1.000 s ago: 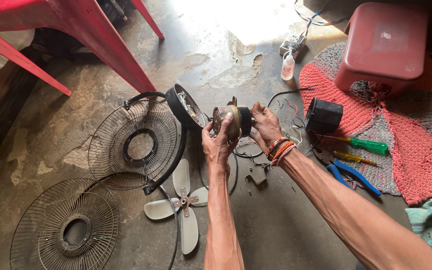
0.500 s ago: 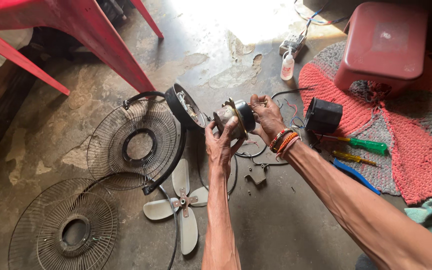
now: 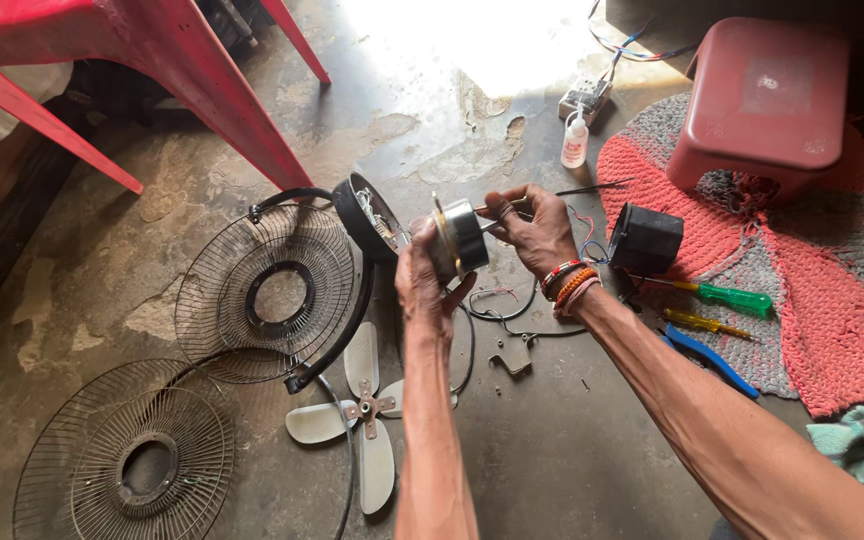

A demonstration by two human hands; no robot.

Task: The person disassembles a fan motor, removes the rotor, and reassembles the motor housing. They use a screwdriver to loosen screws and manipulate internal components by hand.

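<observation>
My left hand (image 3: 424, 283) grips a round metal fan motor (image 3: 458, 236) from below and holds it up over the floor. My right hand (image 3: 534, 228), with beaded bracelets at the wrist, pinches the motor's shaft on its right side. Thin wires trail from the motor down to the floor. Just left of the motor lies the black motor housing (image 3: 364, 216) with its curved black bracket. Below my arms a white fan blade (image 3: 367, 420) lies flat on the concrete.
Two wire fan guards (image 3: 267, 290) (image 3: 127, 460) lie at the left. A black box (image 3: 646, 238), green screwdriver (image 3: 727, 297), yellow screwdriver (image 3: 704, 322) and blue pliers (image 3: 707, 355) sit by a red-grey mat (image 3: 832, 300). A red stool (image 3: 767, 100), small bottle (image 3: 575, 140) and red chair legs (image 3: 202, 80) stand behind.
Both hands have turned the motor, so its flat round face now shows edge-on. My right hand has shifted from the motor's body to its shaft end.
</observation>
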